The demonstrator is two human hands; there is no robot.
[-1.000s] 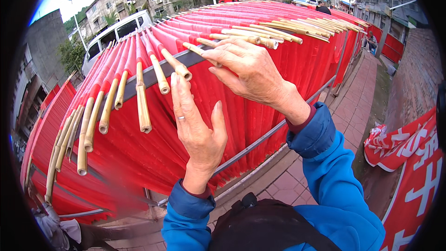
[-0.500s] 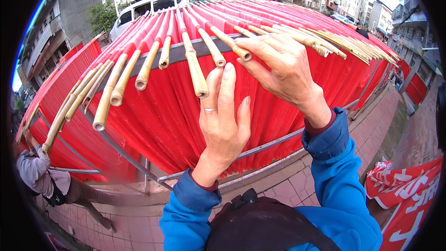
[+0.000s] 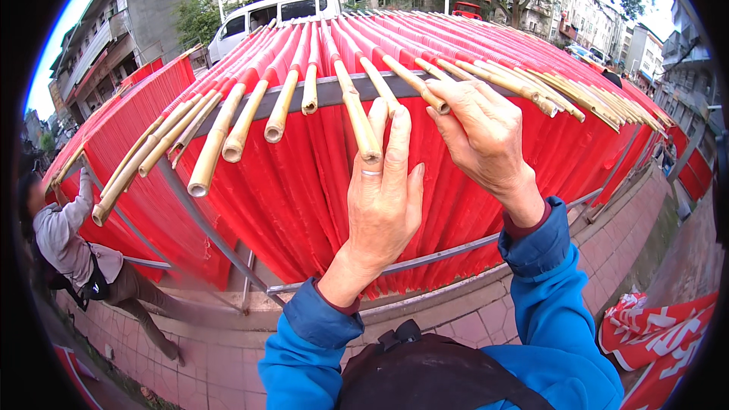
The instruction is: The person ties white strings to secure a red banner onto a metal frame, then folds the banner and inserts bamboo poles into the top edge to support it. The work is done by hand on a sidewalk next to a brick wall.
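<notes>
Long bamboo poles carrying red threads lie side by side across a frame, their bare ends pointing toward me. My right hand (image 3: 486,140) has its thumb and fingers closed around the end of one bamboo pole (image 3: 410,80). Just left of it, my left hand (image 3: 383,201) has its fingers stretched upward, a ring on one of them. Its fingertips touch the neighbouring pole (image 3: 377,82) and partly cover that pole's end. Another pole (image 3: 353,110) ends right beside the left hand's fingers. Dense red threads (image 3: 296,190) hang down behind both hands.
A dark metal rail (image 3: 262,103) supports the poles, and a lower grey rail (image 3: 425,258) crosses the hanging threads. At the far left another person (image 3: 68,231) reaches up to the pole ends. A red banner (image 3: 661,338) lies at the lower right. Pink paving (image 3: 220,364) runs below.
The view has shifted, moving the scene rightward. My left fingertips have moved up over a pole's end, while my right hand stays at its pole. The other person's raised arm has shifted.
</notes>
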